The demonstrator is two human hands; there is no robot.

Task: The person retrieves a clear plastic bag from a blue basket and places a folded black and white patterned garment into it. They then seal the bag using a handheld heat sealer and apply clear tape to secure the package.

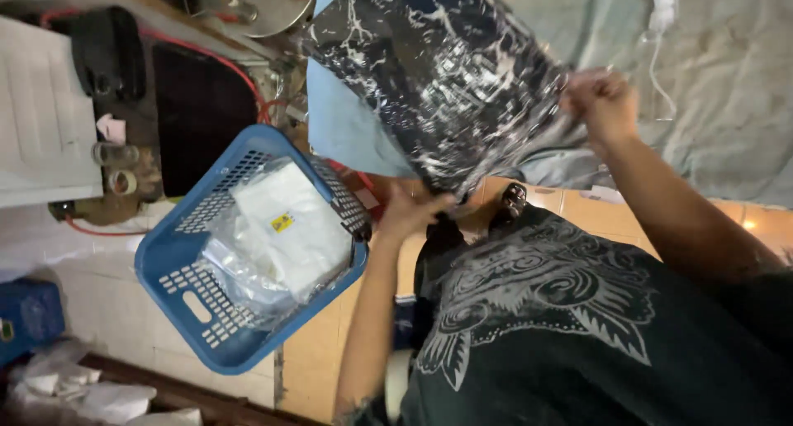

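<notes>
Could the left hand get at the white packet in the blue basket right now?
Probably not yet: the left hand grips the bagged dark garment, shared with the right hand. The blue basket sits close beside it, open-topped, white packet uncovered.

Colours and patterns: folded garment (446, 79), black with white marbled streaks under glossy clear wrap; sheet (343, 124) behind it, light blue; basket (178, 261), blue, perforated; packet (289, 228) inside, white with a small yellow label; shirt (537, 302), black with grey swirling print.
</notes>
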